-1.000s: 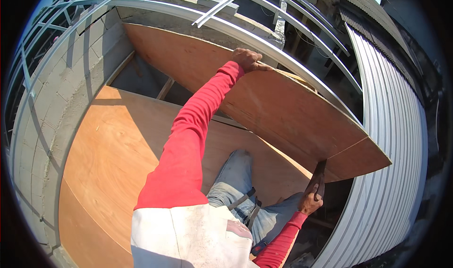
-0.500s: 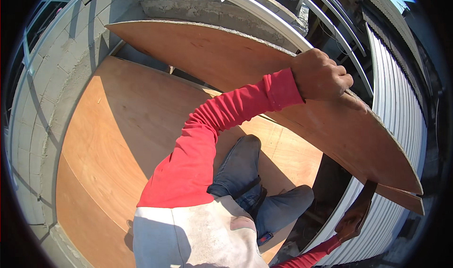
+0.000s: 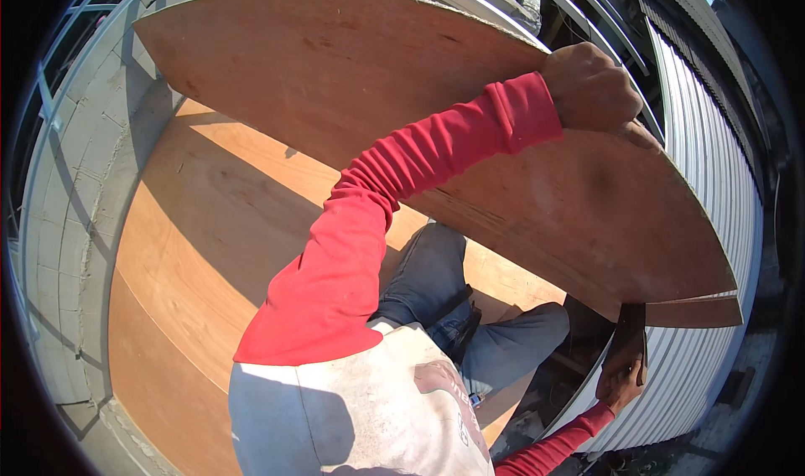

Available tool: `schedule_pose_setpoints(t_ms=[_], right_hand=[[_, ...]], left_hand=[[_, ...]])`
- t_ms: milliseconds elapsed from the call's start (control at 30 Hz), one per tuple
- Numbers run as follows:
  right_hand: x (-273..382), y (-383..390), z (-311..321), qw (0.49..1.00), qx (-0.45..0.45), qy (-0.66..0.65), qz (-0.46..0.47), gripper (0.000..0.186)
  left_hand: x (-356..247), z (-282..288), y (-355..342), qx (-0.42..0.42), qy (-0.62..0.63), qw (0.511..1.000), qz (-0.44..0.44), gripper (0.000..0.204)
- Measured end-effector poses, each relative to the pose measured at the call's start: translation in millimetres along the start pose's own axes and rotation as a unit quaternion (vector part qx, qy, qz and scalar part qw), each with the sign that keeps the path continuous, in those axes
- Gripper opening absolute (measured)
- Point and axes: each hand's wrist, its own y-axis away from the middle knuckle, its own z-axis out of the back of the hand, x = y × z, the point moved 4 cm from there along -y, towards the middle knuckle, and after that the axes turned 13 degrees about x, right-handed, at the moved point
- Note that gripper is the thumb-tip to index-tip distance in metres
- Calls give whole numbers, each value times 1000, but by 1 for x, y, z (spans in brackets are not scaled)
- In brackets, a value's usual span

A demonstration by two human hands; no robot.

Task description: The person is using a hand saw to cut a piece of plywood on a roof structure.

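A large brown plywood sheet (image 3: 352,74) slants across the upper view, raised and tilted. Fingers closed over its far edge, my left hand (image 3: 594,89) grips the sheet toward the right. At lower right, my right hand (image 3: 622,382) is closed around a dark handsaw (image 3: 629,333), with its grip mostly hidden by the fingers. The saw's blade meets the sheet at the inner end of a slit. To the right of the blade, a narrow plywood strip (image 3: 696,313) is parted from the main sheet by that slit.
Under me lies more plywood (image 3: 184,250), partly shaded. A grey block wall (image 3: 71,225) bounds the left side. White corrugated metal sheeting (image 3: 704,174) runs along the right, near a dark gap (image 3: 558,371). Pale metal bars (image 3: 579,11) cross the top.
The plywood sheet has tilted so more of its face shows, its far edge rising with my left hand. My right hand and the handsaw have shifted slightly up, the blade tip leftward.
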Motion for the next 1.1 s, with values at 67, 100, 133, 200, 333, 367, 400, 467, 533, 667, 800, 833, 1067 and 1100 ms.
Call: schedule_pose_setpoints(t_ms=[67, 100, 133, 200, 333, 367, 400, 467, 533, 667, 800, 833, 1067, 1100], right_hand=[[-2, -3, -11, 999, 6, -8, 50, 13], [37, 9, -49, 1000, -17, 17, -8, 16], [17, -9, -26, 999, 12, 29, 4, 20], [33, -19, -75, 999, 51, 17, -2, 25], [10, -59, -90, 989, 57, 121, 59, 18], [-6, -70, -85, 986, 41, 139, 82, 19], [-15, -56, -102, 986, 35, 140, 87, 20], [-24, -33, -90, 981, 40, 184, 40, 23], [-18, -18, -90, 974, 59, 220, -7, 27], [-4, -25, -85, 972, 67, 224, 41, 23], [-28, -19, -109, 962, 75, 235, 115, 24], [-45, -17, -103, 968, 49, 214, 125, 25], [-97, -7, -148, 961, 13, 181, 206, 32], [-103, -16, -155, 960, 18, 181, 212, 32]], left_hand=[[10, -4, -8, 12, -12, 1000, 16, 75], [13, -5, -8, 66, -16, 995, 74, 59], [12, -13, -8, 107, -3, 988, 109, 47], [20, -26, 21, -88, 27, 994, 59, 56], [49, -91, 26, 109, -23, 983, 148, 67], [42, -113, 31, 91, 21, 980, 177, 64], [54, -116, 30, 111, 22, 982, 152, 64], [56, -149, 37, 141, 24, 976, 166, 67], [69, -156, 40, 132, 34, 973, 188, 67], [96, -201, 28, 212, 46, 944, 250, 74], [124, -278, 57, 257, 76, 904, 334, 78], [134, -301, 55, 245, 57, 920, 302, 79], [150, -382, 83, 309, -49, 903, 294, 84], [135, -392, 93, 284, -24, 905, 316, 86]])
